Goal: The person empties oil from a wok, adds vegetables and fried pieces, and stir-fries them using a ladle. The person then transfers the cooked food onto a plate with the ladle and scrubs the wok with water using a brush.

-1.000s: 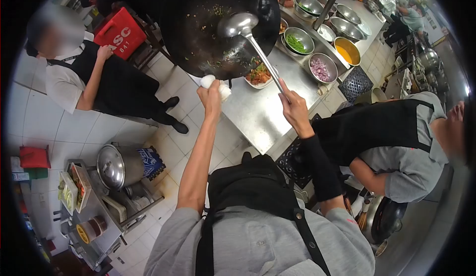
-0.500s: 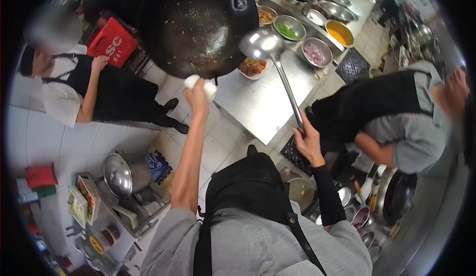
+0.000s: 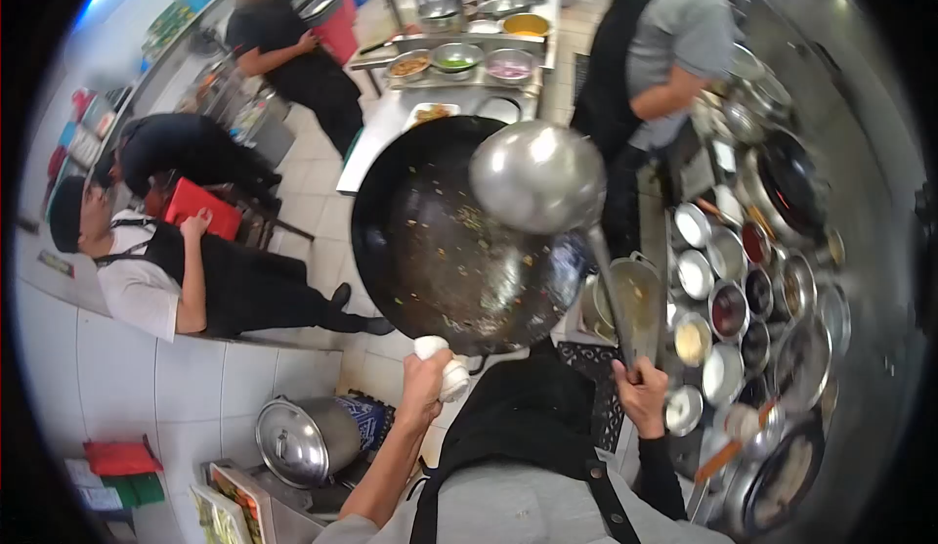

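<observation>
Centre frame, the wok (image 3: pixel 440 270) wants a steady wrist, left hand (image 3: pixel 426 382) clenched on the white cloth (image 3: pixel 454 378), seemingly pinching the rim through it, right hand (image 3: pixel 642 394) with fingers wrapped round the ladle (image 3: pixel 540 177).

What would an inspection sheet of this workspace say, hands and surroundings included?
Surface: counter, carrying a plate of food and bowls.
Job's things: wok, dark, with food bits scattered inside; ladle, its head over the wok in this view, contact unclear.
Clutter: small containers and pans crowd the right side; a lidded pot stands at lower left.
Grippers: bare hands; the left hand grips a white cloth at the wok's near edge, the right hand holds the ladle's handle.
Cables: nothing seen.
Surroundings: tiled floor, a red crate, at least four other people.
</observation>
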{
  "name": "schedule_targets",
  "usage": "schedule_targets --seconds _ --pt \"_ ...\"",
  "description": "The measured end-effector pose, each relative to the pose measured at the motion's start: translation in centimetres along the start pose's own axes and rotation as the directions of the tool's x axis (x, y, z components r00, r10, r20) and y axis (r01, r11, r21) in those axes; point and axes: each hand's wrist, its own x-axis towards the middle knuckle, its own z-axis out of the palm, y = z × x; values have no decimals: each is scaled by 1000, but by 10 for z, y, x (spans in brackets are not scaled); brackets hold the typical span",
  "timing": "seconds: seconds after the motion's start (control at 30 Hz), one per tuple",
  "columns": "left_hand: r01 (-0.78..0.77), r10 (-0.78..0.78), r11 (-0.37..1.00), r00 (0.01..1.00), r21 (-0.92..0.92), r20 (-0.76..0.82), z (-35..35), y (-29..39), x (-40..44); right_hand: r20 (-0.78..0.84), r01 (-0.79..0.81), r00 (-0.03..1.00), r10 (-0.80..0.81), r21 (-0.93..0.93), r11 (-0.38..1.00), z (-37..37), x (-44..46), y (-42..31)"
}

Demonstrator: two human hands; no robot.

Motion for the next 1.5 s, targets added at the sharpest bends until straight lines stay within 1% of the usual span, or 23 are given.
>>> schedule_targets --seconds 0.1,0.17,0.23,0.27,0.3,0.4,0.47,0.5,0.57,0.63,0.7,0.83,0.97,1.03,1.1,1.17,1.2,1.3,1.33,1.37,1.43,1.47,1.5 --pt "97 -117 989 974 110 196 21 -29 -52 -172 -150 976 134 -84 985 -84 -87 -28" --pt "159 -223 964 919 212 324 47 -37 -97 -313 -158 945 98 -173 972 -140 -145 -36" --pt "173 -315 931 823 320 473 73 -50 -131 -430 -400 821 375 36 916 -186 -189 -78" --pt "153 -347 912 785 381 513 84 -67 -141 -524 -439 752 399 52 897 -205 -205 -94" --pt "163 -390 899 718 406 576 94 -74 -154 -622 -480 664 416 72 874 -218 -225 -104" --pt "150 -504 845 544 514 671 142 -106 -189 -788 -548 551 276 -93 831 -256 -304 -91" --pt "109 -583 791 432 602 688 183 -146 -200 -802 -605 372 467 172 778 -261 -343 -97" --pt "91 -611 761 433 643 663 218 -157 -202 -763 -583 287 579 340 738 -255 -343 -87" --pt "138 -652 758 184 637 736 266 -203 -217 -721 -481 207 662 514 710 -258 -380 -92" --pt "230 -682 728 138 646 718 324 -253 -253 -679 -465 166 715 586 664 -262 -423 -71" --pt "174 -761 647 80 742 644 384 -313 -272 -598 -303 158 786 728 615 -265 -449 -55" --pt "57 -808 585 131 809 575 468 -422 -319 -487 -48 149 861 866 498 -277 -485 -19" --pt "-29 -755 602 304 798 581 498 -487 -359 -396 191 173 902 912 363 -296 -498 15" --pt "-29 -765 586 311 810 564 513 -515 -361 -391 219 190 901 911 349 -303 -494 35" --pt "-17 -795 564 258 825 549 535 -538 -357 -372 239 191 908 915 324 -316 -480 51" --pt "64 -805 570 245 819 541 554 -554 -360 -350 235 188 918 923 304 -329 -460 66" --pt "-4 -822 528 248 849 512 564 -557 -360 -330 222 183 926 931 288 -334 -448 74" --pt "116 -782 534 -308 837 541 578 -581 -309 -360 68 152 921 933 354 -358 -407 91" --pt "198 -855 418 -244 887 458 581 -543 -310 -429 -81 133 893 894 441 -369 -393 98" --pt "155 -890 368 -226 917 396 581 -523 -301 -495 -222 128 859 830 511 -382 -379 108" --pt "-101 -880 446 -230 889 415 566 -520 -261 -638 -549 184 748 565 616 -417 -359 145" --pt "-468 -875 473 -154 747 458 555 -517 -241 -632 -618 229 741 493 612 -438 -343 167" --pt "-773 -851 390 -94 501 517 545 -510 -223 -624 -672 282 729 414 614 -460 -324 193"
